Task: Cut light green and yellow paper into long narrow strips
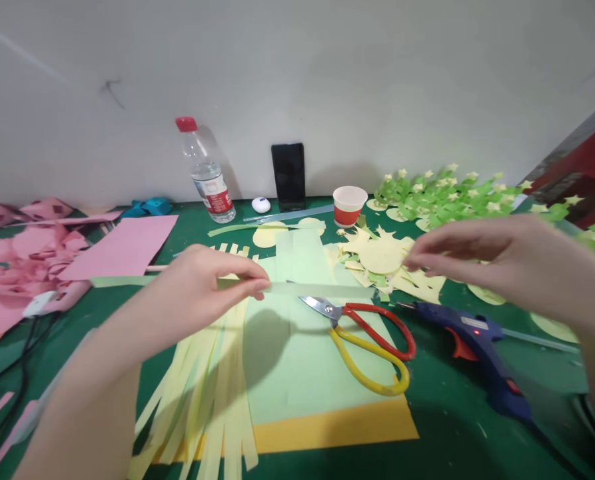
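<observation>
My left hand [212,280] pinches a long pale green paper strip [322,290], which runs sideways above the sheets. To the right, my right hand [497,260] is closed with fingertips together, over yellow paper scraps [382,253]; I cannot make out whether something small is in them. Scissors [333,312] with one red and one yellow handle lie partly spread on light green paper [312,373], just below the strip. A blue glue gun [482,340] with a lit red light lies below my right hand. Pale yellow strips [222,380] are fanned out beside my left forearm.
Along the wall stand a water bottle [210,177], a black phone [288,177] and a paper cup [350,205]. Green paper plants with star tops [442,197] crowd the back right. Pink paper pieces [32,257] pile up at left, near a black cable [24,373].
</observation>
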The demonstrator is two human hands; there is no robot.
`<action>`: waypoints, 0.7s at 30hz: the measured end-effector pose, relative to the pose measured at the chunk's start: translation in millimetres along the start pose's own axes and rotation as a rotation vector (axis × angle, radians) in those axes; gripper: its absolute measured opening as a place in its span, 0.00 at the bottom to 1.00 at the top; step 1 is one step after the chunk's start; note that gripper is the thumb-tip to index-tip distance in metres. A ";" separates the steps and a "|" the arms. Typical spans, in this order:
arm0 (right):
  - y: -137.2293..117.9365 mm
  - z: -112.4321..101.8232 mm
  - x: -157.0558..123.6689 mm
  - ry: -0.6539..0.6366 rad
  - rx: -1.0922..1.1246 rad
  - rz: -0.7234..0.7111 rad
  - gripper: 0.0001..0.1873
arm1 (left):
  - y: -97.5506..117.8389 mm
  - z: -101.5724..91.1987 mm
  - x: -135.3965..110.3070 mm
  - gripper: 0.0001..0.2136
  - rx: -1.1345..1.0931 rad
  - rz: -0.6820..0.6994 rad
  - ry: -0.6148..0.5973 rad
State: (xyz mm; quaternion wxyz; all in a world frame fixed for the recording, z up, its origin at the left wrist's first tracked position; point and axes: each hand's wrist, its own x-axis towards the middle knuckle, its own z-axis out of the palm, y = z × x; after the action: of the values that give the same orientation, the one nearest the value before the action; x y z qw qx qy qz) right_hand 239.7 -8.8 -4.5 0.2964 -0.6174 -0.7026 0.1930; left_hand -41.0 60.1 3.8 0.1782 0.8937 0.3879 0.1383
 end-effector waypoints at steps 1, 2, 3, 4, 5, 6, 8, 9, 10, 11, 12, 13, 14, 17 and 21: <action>-3.4 7.8 -0.9 0.002 -0.016 -0.059 0.12 | 0.8 2.3 1.7 0.09 -0.014 0.011 -0.048; -7.3 16.6 -2.4 -0.041 -0.036 -0.100 0.14 | 2.6 5.0 3.4 0.09 -0.026 0.020 -0.087; -11.2 25.6 -4.3 -0.116 -0.048 -0.121 0.16 | 5.1 8.0 5.0 0.09 -0.040 0.028 -0.115; -14.8 34.2 -6.4 -0.210 -0.051 -0.128 0.15 | 8.0 11.0 6.2 0.08 -0.056 0.033 -0.135; -17.7 41.6 -8.5 -0.276 -0.060 -0.133 0.14 | 10.8 14.0 7.2 0.08 -0.071 0.035 -0.148; -19.9 47.7 -10.4 -0.318 -0.067 -0.138 0.13 | 13.5 17.0 7.8 0.08 -0.085 0.036 -0.155; -21.5 55.5 -12.9 -0.332 -0.085 -0.156 0.14 | 18.1 23.3 8.6 0.09 -0.115 0.042 -0.153; -21.3 57.5 -13.4 -0.322 -0.093 -0.161 0.15 | 20.2 26.7 8.9 0.09 -0.132 0.049 -0.151; -20.9 58.8 -13.5 -0.317 -0.097 -0.162 0.16 | 22.2 30.5 9.2 0.09 -0.154 0.056 -0.153; -20.3 59.5 -13.2 -0.323 -0.100 -0.159 0.16 | 24.2 34.6 9.5 0.09 -0.180 0.063 -0.157; -19.7 60.1 -12.8 -0.333 -0.104 -0.153 0.17 | 26.3 38.8 9.8 0.10 -0.212 0.069 -0.165; -19.4 60.6 -12.3 -0.342 -0.111 -0.146 0.18 | 28.2 43.0 10.0 0.10 -0.242 0.073 -0.174; -19.2 61.2 -11.8 -0.354 -0.121 -0.139 0.18 | 30.0 46.9 10.3 0.10 -0.265 0.073 -0.183; -19.3 61.9 -11.2 -0.381 -0.155 -0.144 0.21 | 31.9 54.2 11.1 0.10 -0.290 0.051 -0.191; -19.9 54.0 -11.0 -0.376 -0.140 -0.130 0.24 | 24.3 49.9 14.0 0.09 -0.298 -0.027 -0.173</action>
State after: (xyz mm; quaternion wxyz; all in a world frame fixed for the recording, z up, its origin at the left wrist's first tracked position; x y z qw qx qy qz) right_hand 190.0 -17.7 -34.3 0.1283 -0.5431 -0.7956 0.2360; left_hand 3.1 44.6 -29.2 0.3433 0.8607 0.3583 0.1142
